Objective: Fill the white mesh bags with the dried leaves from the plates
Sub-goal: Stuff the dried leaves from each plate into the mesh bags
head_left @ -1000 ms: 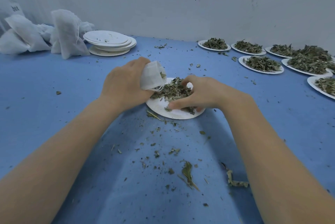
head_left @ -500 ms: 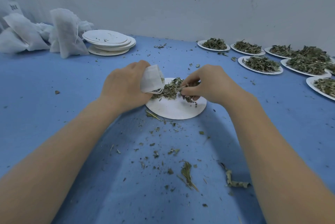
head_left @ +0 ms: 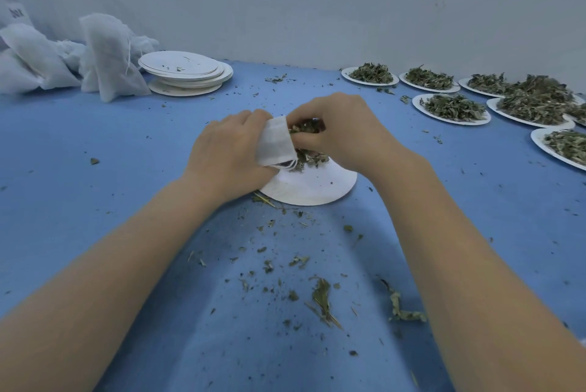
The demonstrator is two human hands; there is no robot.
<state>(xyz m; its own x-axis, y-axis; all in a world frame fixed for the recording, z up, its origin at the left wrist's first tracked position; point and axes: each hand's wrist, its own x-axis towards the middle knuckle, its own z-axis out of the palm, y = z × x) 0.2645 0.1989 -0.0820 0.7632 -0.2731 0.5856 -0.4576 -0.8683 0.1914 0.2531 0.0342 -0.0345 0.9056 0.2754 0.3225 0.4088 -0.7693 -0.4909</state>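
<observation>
Blue surface (head_left: 95, 144) runs from the near edge to a pale wall (head_left: 285, 23) at the far side, sprinkled with leaf crumbs (head_left: 322, 296) nearest the person. Beyond the crumbs, at the centre, sits a white plate (head_left: 312, 188), its near half bare. Over the plate's far half the left hand (head_left: 228, 150) grips a small white mesh bag (head_left: 275, 145), fingers curled round it, the bag's mouth turned right. Right hand (head_left: 341, 131) meets that mouth, fingers bent and pinching a clump of dried leaves (head_left: 306, 128) at the opening; more leaves lie on the plate just under the bag. Farther right, several plates heaped with leaves (head_left: 452, 107) are laid out close together, reaching toward the right edge and the far wall. Far left, a stack of used plates (head_left: 184, 69) stands on the surface, with a few flecks on top. Just left of that stack, filled bags (head_left: 107, 58) are piled by the wall, one standing upright, the others slumped beside it
</observation>
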